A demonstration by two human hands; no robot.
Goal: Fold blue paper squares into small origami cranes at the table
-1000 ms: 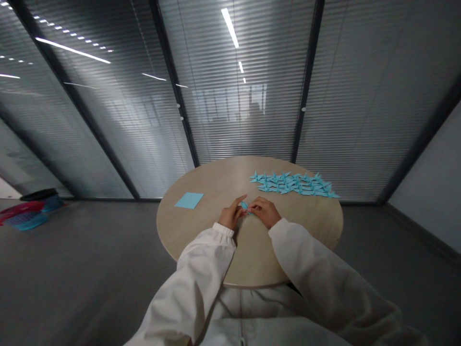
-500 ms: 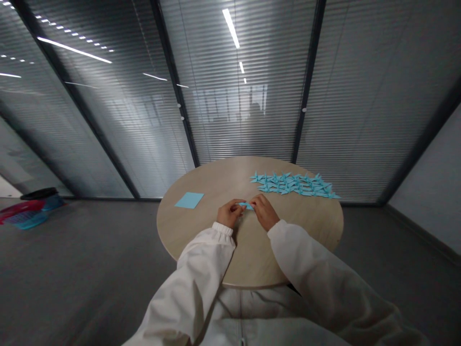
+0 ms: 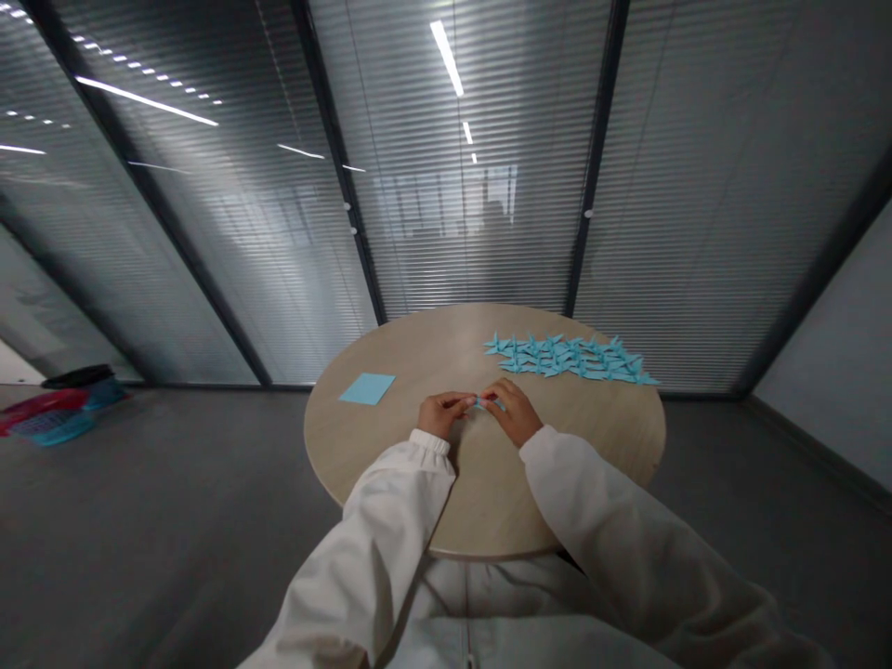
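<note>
Blue paper is the brightest material on this round, pale wooden table (image 3: 488, 497). A small folded piece of blue paper (image 3: 486, 401) is near the middle of the table, between the left hand (image 3: 440, 414) and the right hand (image 3: 514, 413). The fingers (image 3: 460, 400) of both hands stand narrow and pinch this piece from two sides, maybe because it is too small and thin for a whole-hand grip. The white sleeves (image 3: 397, 520) come forward from the near edge. To the left lies one flat, square sheet of blue paper (image 3: 366, 388), with sharp corners and no folds that I can see. To the right, many pointed folded paper shapes (image 3: 568, 357) lie close together in rows, so they form one neat group.
</note>
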